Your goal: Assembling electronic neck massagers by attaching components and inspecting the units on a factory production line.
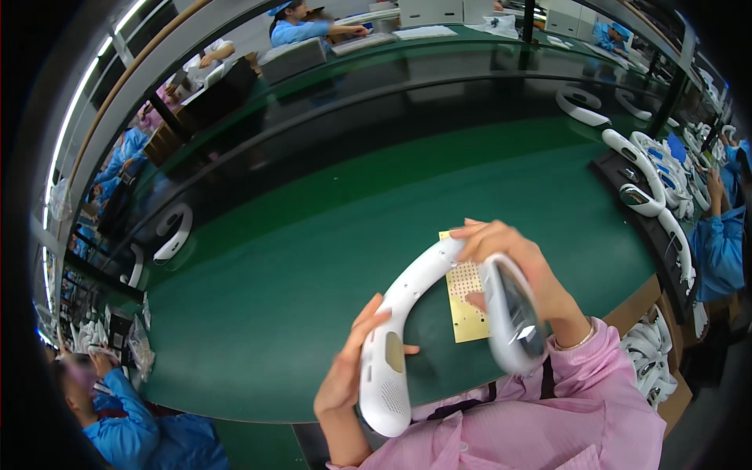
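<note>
Yellow dotted sheet (468, 327) on green bench (258, 337), partly covered by your right grip (513, 247) and device; black tray (652, 237) with white units to right, carton (629, 311) of white parts near it. White U-shaped device (423, 274) over bench's near edge, between your hands: glossy, amber window and perforated patch on left arm, dark shiny panel on right, blurred. Left grip (354, 359) pinches left arm; right grip clasps bend. Count: one device held, one sheet, one tray, one carton
</note>
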The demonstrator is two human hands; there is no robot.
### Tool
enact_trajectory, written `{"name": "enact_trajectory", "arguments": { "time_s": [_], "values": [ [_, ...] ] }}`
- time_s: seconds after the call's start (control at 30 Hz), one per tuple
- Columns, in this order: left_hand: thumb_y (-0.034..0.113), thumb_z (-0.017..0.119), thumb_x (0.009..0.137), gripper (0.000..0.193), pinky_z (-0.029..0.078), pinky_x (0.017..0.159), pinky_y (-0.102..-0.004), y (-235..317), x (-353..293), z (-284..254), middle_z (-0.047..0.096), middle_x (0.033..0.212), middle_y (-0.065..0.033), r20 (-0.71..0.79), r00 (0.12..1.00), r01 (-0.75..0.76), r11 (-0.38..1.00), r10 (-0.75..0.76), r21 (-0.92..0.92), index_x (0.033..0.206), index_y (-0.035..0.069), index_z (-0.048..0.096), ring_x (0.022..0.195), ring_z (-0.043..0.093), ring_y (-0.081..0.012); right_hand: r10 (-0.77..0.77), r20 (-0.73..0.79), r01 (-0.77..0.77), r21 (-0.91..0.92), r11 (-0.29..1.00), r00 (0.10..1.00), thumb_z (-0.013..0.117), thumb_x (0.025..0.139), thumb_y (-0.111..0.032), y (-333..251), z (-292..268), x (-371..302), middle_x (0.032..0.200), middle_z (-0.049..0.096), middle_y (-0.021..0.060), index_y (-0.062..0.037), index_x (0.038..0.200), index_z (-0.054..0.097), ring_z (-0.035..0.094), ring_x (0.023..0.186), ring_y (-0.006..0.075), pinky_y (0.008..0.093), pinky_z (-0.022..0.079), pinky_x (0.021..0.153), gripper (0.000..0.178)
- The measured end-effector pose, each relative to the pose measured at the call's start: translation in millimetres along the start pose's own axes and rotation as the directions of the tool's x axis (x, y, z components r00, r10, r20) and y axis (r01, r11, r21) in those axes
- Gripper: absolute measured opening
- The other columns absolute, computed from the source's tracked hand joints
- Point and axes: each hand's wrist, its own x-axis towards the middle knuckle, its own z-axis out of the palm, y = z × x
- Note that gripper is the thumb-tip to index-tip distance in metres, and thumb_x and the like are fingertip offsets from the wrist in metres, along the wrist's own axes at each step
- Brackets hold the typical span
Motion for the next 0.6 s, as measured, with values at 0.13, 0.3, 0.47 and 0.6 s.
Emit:
{"name": "enact_trajectory", "arguments": {
  "time_s": [0.13, 0.3, 0.47, 0.6],
  "values": [
    [-0.003, 0.069, 0.069, 0.049, 0.055, 0.069, -0.0377, 12.6, -5.6, 4.9, 0.038, 0.134, -0.0178, -0.058, 0.988, -0.133, 0.985, 0.14, 0.107, 0.114, 0.001, 0.05, 0.087, 0.062, -0.0321, 0.291, -0.167, -0.23, 0.313, 0.922, 0.942, 0.068, 0.067, -0.004, -0.8, 7.0, -15.4, 0.097, 0.051, 0.0067, -0.0021, 0.104, 0.047, 0.052, 0.088, 0.0151, 0.026, 0.041, 0.081, 0.042],
    [0.023, 0.088, 0.054, 0.071, 0.045, 0.084, -0.0363, 14.3, 0.6, -13.0, 0.056, 0.111, -0.0146, 0.016, 0.896, -0.36, 0.705, 0.445, 0.611, 0.111, 0.001, 0.051, 0.102, 0.054, -0.025, 0.451, -0.201, -0.338, 0.423, 0.841, 0.87, 0.072, 0.07, -0.007, -16.4, 12.6, -15.4, 0.098, 0.052, 0.0052, -0.0019, 0.115, 0.043, 0.051, 0.089, 0.0115, 0.025, 0.042, 0.079, 0.054],
    [0.065, 0.054, 0.08, 0.073, 0.049, 0.071, -0.0345, 11.8, 12.5, -0.1, 0.055, 0.087, -0.0102, -0.378, 0.874, -0.214, 0.94, 0.306, 0.266, 0.107, -0.002, 0.05, 0.079, 0.059, -0.025, 0.617, 0.076, -0.568, 0.492, 0.66, 0.783, 0.063, 0.087, -0.038, -19.4, 9.0, 1.8, 0.09, 0.052, 0.002, -0.0033, 0.118, 0.042, 0.05, 0.08, 0.0084, 0.0249, 0.045, 0.07, 0.051],
    [0.066, 0.029, 0.09, 0.07, 0.044, 0.047, -0.028, 13.8, 27.8, -1.0, 0.047, 0.076, -0.0073, -0.421, 0.905, -0.122, 0.91, -0.062, -0.397, 0.099, -0.001, 0.047, 0.049, 0.048, -0.0154, 0.758, 0.256, -0.675, 0.67, 0.308, 0.6, 0.035, 0.098, -0.043, -16.9, 15.4, 14.0, 0.084, 0.055, 0.0037, -0.0056, 0.114, 0.044, 0.055, 0.073, 0.0105, 0.0253, 0.049, 0.067, 0.042]
  ]
}}
